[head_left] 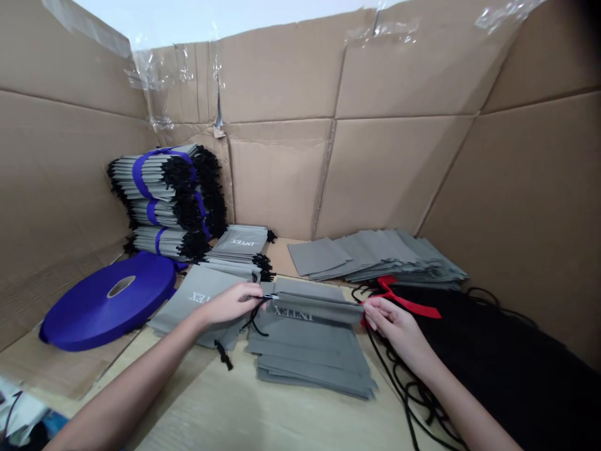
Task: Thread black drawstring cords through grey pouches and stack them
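Observation:
My left hand (239, 302) is closed in a pinch at the left end of a grey pouch's (319, 308) top hem. A black cord (256, 322) hangs from those fingers, and a small shiny tip shows beside them, too small to name. At the hem's other end, my right hand (392, 321) pinches the pouch's right corner, close to black cords and a bit of red. The pouch is stretched level between both hands. Below it lies a stack of grey pouches (314, 373), the upper one with white lettering.
Left stand a purple ribbon roll (89, 307) and bundled pouches (150, 178). Corded pouches (239, 241) lie nearer the middle. Grey pieces (370, 254) spread at the back right. Red ribbon (413, 305) lies by black cloth (498, 357) and loose cords. Cardboard walls (282, 81) enclose the table.

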Demonstrator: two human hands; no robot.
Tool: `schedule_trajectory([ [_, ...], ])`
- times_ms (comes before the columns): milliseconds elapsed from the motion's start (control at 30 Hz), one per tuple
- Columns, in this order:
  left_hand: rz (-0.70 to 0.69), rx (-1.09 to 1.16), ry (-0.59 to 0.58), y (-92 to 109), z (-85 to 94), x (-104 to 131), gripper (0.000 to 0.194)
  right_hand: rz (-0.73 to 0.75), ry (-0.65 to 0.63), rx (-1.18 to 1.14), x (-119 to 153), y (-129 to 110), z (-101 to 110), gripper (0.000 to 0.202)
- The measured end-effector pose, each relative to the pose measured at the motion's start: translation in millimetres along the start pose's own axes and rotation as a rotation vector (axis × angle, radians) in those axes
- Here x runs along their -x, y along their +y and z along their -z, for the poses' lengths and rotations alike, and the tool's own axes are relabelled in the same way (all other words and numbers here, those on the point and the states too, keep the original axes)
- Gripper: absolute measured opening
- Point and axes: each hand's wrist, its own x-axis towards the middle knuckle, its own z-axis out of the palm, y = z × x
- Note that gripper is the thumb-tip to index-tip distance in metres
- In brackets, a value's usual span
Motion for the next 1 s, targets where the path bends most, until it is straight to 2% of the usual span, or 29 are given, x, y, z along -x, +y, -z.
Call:
schedule_trajectory([
  [100,0.134,0.267,0.073,-6.7,-5.1,3.9,0.026,-0.07,0.012,-0.061,-4.3,10.5,-0.3,0.041],
  [167,0.184,0.364,0.087,-9.3,-7.2,5.4,0.029,-0.101,0.016,-0.078,-5.7,13.4,-1.3,0.042],
  [267,0.179,0.382,0.059,-10.0,-7.5,5.9,0.03,-0.132,0.025,-0.088,-6.0,12.6,-1.5,0.043],
  [433,0.165,0.398,0.131,-14.5,-3.3,5.1,0.028,-0.125,0.037,-0.092,-4.9,9.7,2.1,0.042],
  [600,0.274,0.473,0.015,-28.3,2.4,6.0,0.029,-0.1,0.033,-0.042,-3.8,7.6,4.4,0.041],
  [733,0.305,0.464,0.026,-33.5,8.7,7.7,0.034,-0.089,0.055,-0.056,-4.0,2.9,7.1,0.038],
  [833,0.251,0.599,0.089,-32.9,12.6,7.9,0.036,-0.107,0.078,-0.077,-4.9,1.4,10.4,0.036],
  [1000,0.206,0.794,0.311,-31.0,16.1,7.4,0.032,-0.119,0.122,-0.115,-6.8,5.1,14.8,0.036],
])
